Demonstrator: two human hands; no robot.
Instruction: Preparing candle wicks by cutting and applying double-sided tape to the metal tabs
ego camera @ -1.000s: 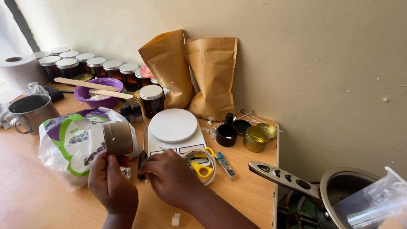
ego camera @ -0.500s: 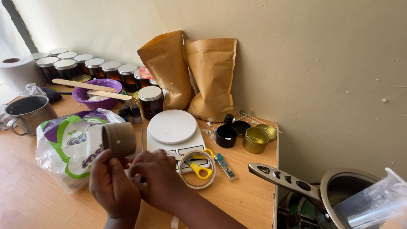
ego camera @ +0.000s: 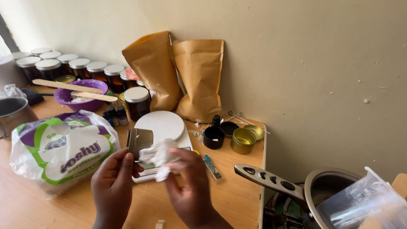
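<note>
Change: white tissue [ego camera: 159,156] newly brought to the small tin [ego camera: 139,142], absent a moment ago | left hand [ego camera: 112,185] closed round tin | right hand [ego camera: 188,185] pinching tissue | both held above table's front edge [ego camera: 58,210], before the scale [ego camera: 161,129] | wiping judged begun.

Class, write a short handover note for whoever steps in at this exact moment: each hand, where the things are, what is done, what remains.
Left hand: grips a small metal tin, tilted, over the white scale.
Right hand: pinches a crumpled white tissue against the tin.
Nearby: serviette pack at left on the wooden table; two more tins at right.
Done: tissue taken out, tin picked up.
Left: cannot tell how clean the tin is; the other tins lie untouched.
</note>
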